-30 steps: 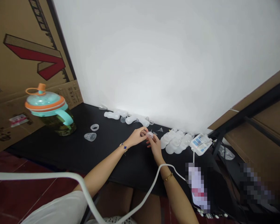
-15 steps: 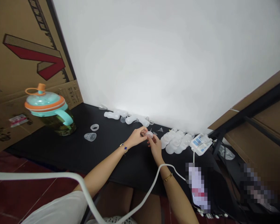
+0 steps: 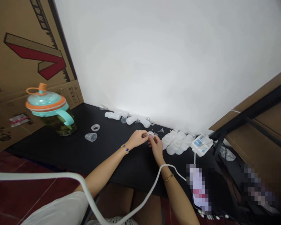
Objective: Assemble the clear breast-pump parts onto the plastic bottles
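A whitish bottle screw ring (image 3: 150,134) is pinched between both my hands above the black table. My left hand (image 3: 140,138) grips its left edge with bent fingers. On the ring's right and near side, my right hand (image 3: 155,144) has its fingertips closed on it. A small clear tip shows just beyond the ring; whether it belongs to the ring I cannot tell. Clear bottle teats (image 3: 161,130) lie close behind the hands. Right of my right hand, several capped milky bottles (image 3: 176,142) lie side by side.
Milky bottle bodies (image 3: 138,120) lie along the white wall. A loose ring (image 3: 95,127) and clear cap (image 3: 91,137) are at left, near a large handled jug (image 3: 49,109). A white cable (image 3: 154,184) crosses before my arms. A white power strip (image 3: 201,144) and phone (image 3: 199,187) are right.
My left hand has shifted slightly and its fingers sit a little lower round the ring. Both hands keep hold of it; the other things have not moved.
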A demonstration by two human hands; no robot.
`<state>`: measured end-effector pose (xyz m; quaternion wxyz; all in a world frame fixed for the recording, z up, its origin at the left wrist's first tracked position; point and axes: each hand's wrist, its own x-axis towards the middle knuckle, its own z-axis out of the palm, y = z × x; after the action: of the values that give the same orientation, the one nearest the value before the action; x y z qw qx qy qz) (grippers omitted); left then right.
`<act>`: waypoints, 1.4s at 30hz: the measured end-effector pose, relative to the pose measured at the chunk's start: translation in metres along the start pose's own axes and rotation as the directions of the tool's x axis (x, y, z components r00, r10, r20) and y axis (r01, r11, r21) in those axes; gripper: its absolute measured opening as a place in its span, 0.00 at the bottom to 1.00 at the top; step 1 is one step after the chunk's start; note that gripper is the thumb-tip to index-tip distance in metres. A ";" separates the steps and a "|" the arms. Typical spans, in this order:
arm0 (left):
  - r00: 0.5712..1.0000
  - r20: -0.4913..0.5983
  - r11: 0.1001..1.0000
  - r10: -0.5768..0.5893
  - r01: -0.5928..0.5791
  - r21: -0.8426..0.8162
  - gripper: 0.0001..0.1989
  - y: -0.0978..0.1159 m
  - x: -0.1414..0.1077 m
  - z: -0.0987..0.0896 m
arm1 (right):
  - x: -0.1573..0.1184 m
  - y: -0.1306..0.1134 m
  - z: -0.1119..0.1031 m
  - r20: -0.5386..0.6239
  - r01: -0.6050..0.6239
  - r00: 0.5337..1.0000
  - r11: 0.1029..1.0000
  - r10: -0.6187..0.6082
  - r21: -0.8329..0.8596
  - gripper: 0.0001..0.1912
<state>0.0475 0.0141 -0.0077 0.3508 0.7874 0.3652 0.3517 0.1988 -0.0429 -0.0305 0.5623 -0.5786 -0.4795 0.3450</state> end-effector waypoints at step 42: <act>0.999 -0.036 0.995 -0.010 0.013 0.097 0.05 0.009 -0.003 -0.003 | -0.003 -0.005 0.001 0.036 0.030 0.999 0.999 -0.030 -0.014 0.16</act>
<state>0.0464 0.0084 0.0000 0.3075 0.7951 0.3924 0.3453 0.1959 -0.0462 -0.0264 0.5546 -0.5692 -0.5006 0.3433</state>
